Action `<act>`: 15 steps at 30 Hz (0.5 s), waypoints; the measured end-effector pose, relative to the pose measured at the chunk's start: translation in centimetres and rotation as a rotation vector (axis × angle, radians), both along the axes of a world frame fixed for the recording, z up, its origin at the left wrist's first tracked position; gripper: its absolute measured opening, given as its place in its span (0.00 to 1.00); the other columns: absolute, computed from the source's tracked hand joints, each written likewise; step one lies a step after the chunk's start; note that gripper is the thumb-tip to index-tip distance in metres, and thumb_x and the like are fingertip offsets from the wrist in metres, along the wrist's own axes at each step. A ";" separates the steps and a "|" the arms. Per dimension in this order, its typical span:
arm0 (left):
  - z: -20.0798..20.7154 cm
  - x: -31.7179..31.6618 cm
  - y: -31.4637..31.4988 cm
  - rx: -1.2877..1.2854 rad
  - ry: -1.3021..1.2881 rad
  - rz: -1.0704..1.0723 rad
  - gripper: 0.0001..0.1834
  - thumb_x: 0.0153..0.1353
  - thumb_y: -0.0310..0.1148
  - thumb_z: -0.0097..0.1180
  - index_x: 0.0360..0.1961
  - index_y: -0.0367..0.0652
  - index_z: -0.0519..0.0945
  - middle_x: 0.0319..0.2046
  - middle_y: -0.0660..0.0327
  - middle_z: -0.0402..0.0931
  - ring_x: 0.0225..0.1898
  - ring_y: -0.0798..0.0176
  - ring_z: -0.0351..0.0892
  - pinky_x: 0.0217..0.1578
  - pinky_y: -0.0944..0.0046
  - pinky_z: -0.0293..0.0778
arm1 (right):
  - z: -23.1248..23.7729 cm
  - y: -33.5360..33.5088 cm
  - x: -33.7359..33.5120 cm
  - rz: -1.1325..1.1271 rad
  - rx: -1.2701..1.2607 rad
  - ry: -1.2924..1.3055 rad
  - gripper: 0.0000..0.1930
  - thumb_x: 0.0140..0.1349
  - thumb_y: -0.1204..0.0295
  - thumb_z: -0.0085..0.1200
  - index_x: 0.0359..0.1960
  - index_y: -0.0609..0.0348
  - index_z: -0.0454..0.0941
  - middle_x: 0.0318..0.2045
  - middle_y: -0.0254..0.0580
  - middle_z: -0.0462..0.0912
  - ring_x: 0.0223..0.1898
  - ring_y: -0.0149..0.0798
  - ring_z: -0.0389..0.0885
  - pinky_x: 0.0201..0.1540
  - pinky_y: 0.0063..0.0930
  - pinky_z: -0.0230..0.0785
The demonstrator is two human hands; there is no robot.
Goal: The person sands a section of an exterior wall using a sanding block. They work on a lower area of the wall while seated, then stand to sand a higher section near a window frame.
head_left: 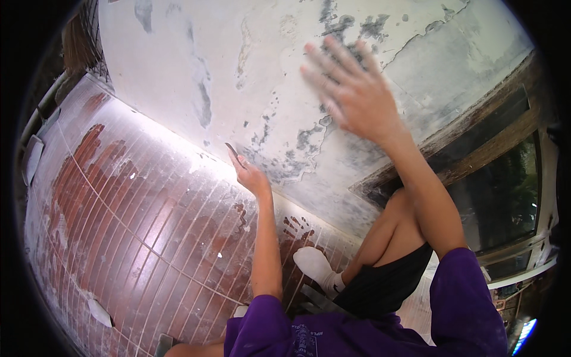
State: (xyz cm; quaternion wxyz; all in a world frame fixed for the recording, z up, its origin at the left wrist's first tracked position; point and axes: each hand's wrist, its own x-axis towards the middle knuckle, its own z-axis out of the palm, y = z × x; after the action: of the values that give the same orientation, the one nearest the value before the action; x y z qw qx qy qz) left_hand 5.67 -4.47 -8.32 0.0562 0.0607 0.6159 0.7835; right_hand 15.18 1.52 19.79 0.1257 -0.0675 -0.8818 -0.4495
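Observation:
My right hand is spread out, fingers apart, over the peeling white wall. It is smeared by motion, so I cannot tell whether the palm touches the surface. Grey and black bare patches show around its fingertips. Lower and to the left, my left hand is closed on a thin flat tool with a dark edge, seen nearly edge-on. That hand is close to the foot of the wall, where the paint is flaked and cracked.
Reddish-brown slatted flooring, dusted white, runs along the wall. A pale flat chip lies on it at lower left. My white-socked foot rests near the wall. At right is a wooden-framed glass panel; a broom-like bundle stands far left.

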 end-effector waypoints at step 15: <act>3.0 3.9 3.0 -0.036 0.265 -0.114 0.29 0.76 0.37 0.31 0.72 0.32 0.50 0.73 0.43 0.47 0.75 0.45 0.43 0.72 0.53 0.46 | -2.6 -1.5 4.1 -0.251 -0.909 -0.637 0.25 0.68 0.53 0.47 0.65 0.43 0.69 0.52 0.49 0.81 0.61 0.55 0.71 0.64 0.47 0.63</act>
State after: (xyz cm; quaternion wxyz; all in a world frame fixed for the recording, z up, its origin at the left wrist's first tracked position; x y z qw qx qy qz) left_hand 9.61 -1.48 -5.36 0.0197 0.1976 0.6274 0.7529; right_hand 19.24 0.04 17.22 -0.2428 -0.0802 -0.9661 -0.0345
